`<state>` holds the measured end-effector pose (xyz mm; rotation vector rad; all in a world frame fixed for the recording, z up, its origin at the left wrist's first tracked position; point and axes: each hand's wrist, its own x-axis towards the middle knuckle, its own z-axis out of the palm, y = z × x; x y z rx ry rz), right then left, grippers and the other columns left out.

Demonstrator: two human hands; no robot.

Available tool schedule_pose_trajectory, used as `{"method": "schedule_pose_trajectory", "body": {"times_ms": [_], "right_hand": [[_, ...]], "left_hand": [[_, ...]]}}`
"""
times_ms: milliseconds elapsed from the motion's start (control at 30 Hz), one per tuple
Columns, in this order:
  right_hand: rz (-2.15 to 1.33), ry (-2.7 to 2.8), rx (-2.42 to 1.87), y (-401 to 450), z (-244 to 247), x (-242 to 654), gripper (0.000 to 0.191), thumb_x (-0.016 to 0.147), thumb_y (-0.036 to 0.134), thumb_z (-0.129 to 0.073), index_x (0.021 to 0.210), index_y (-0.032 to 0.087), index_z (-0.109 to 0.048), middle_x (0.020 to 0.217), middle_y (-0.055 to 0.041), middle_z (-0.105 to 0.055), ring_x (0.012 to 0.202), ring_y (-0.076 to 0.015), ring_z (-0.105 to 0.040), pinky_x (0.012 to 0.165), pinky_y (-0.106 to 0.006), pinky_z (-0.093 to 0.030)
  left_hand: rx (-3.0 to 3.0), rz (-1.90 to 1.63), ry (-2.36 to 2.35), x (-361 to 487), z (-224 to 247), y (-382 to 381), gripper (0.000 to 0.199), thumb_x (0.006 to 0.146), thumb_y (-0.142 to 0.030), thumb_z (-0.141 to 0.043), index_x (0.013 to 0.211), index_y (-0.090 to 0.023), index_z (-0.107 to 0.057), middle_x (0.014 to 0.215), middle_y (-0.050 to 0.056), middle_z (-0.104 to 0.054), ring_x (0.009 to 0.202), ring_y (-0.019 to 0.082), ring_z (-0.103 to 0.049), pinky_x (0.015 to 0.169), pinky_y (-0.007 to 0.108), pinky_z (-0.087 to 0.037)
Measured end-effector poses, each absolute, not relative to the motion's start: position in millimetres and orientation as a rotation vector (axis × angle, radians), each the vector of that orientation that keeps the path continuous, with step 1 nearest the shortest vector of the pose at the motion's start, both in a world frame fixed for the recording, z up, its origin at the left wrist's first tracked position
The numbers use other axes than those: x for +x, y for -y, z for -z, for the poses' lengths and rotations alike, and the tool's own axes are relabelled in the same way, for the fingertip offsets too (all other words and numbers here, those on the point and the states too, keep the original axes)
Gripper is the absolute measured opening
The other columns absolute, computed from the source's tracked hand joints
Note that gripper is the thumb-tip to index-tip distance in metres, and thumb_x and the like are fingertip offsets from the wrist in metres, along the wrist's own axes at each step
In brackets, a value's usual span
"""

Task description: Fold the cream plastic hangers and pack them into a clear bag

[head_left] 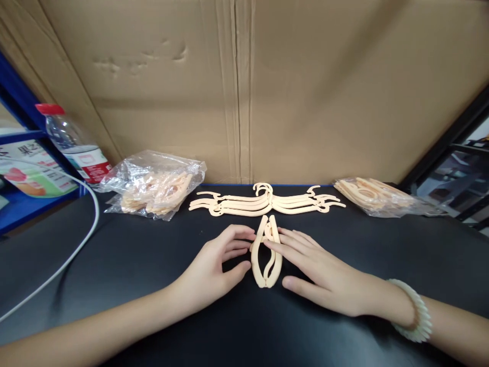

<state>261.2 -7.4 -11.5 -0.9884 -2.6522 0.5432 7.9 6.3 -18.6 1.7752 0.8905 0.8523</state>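
Observation:
A folded beige plastic hanger (pixel 256 260) lies on the black table, its two arms bowed out around a gap with the hook tucked between them. My left hand (pixel 214 267) rests at its left side, fingers loosely bent, the tips close to or touching the edge. From the right, my right hand (pixel 324 272) reaches over with fingers stretched, the fingertips on the right arm of the hanger and the thumb apart on the table side. Behind it lie several unfolded hangers (pixel 244 205), stacked together with their hooks at the middle.
A clear bag of folded hangers (pixel 153 188) lies at the back left, another bag (pixel 374 196) at the back right. A red-capped bottle (pixel 86 153) leans by a blue shelf (pixel 23 209). A white cable (pixel 87 234) crosses the left side. Cardboard (pixel 324 92) stands behind.

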Motion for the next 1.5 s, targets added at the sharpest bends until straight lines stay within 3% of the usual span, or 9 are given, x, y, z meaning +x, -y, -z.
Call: {"method": "schedule_pose_trajectory", "body": {"times_ms": [267, 467, 733, 967, 1133, 1500], "right_hand": [[-0.354, 2.730, -1.044, 6.0, 16.8, 259.6, 0.066, 0.100, 0.046, -0.042, 0.154, 0.026, -0.011, 0.158, -0.0067, -0.020, 0.146, -0.0290, -0.013, 0.116, -0.056, -0.021], [-0.258, 2.679, -1.091, 6.4, 20.8, 259.6, 0.067, 0.099, 0.043, -0.045, 0.154, 0.024, -0.013, 0.157, -0.0083, -0.023, 0.144, -0.0293, -0.019, 0.114, -0.055, -0.026], [-0.190, 2.613, -0.993, 5.4, 23.2, 260.4, 0.061, 0.095, 0.037, -0.053, 0.148, 0.017, -0.030, 0.151, -0.0121, -0.037, 0.140, -0.0264, -0.030, 0.114, -0.048, -0.032], [-0.158, 2.582, -0.923, 5.2, 20.4, 258.7, 0.044, 0.094, 0.024, -0.053, 0.137, 0.021, -0.046, 0.142, -0.0073, -0.049, 0.138, -0.0238, -0.033, 0.112, -0.045, -0.036], [-0.177, 2.625, -0.922, 5.6, 19.3, 259.4, 0.043, 0.095, 0.024, -0.050, 0.137, 0.020, -0.048, 0.143, -0.0077, -0.048, 0.139, -0.0251, -0.031, 0.112, -0.046, -0.035], [-0.245, 2.703, -0.979, 4.7, 19.9, 261.0, 0.052, 0.097, 0.024, -0.046, 0.147, 0.019, -0.035, 0.153, -0.0061, -0.035, 0.144, -0.0240, -0.022, 0.116, -0.045, -0.029]], "left_hand": [[2.306, -0.733, -0.968, 5.8, 20.3, -0.3, 0.048, 0.082, -0.009, -0.058, 0.125, -0.026, -0.048, 0.125, 0.005, -0.059, 0.118, 0.022, -0.056, 0.103, 0.043, -0.047], [2.434, -0.720, -0.919, 4.2, 22.9, 0.4, 0.038, 0.085, -0.010, -0.056, 0.120, -0.025, -0.050, 0.129, 0.006, -0.055, 0.123, 0.021, -0.052, 0.105, 0.040, -0.045], [2.511, -0.682, -0.933, 3.0, 21.0, 2.0, 0.039, 0.088, -0.013, -0.054, 0.124, -0.024, -0.047, 0.130, 0.008, -0.053, 0.124, 0.021, -0.050, 0.106, 0.040, -0.044], [2.534, -0.634, -0.936, 2.7, 19.8, 3.8, 0.037, 0.088, -0.013, -0.053, 0.123, -0.024, -0.048, 0.134, 0.009, -0.050, 0.126, 0.023, -0.049, 0.106, 0.042, -0.045], [2.570, -0.590, -0.934, 3.4, 18.5, 4.9, 0.037, 0.088, -0.013, -0.051, 0.124, -0.024, -0.048, 0.135, 0.010, -0.049, 0.127, 0.024, -0.048, 0.106, 0.043, -0.044], [2.625, -0.576, -0.952, 2.5, 17.9, 5.9, 0.036, 0.089, -0.014, -0.051, 0.124, -0.022, -0.050, 0.138, 0.011, -0.048, 0.128, 0.025, -0.048, 0.107, 0.043, -0.044]]}}
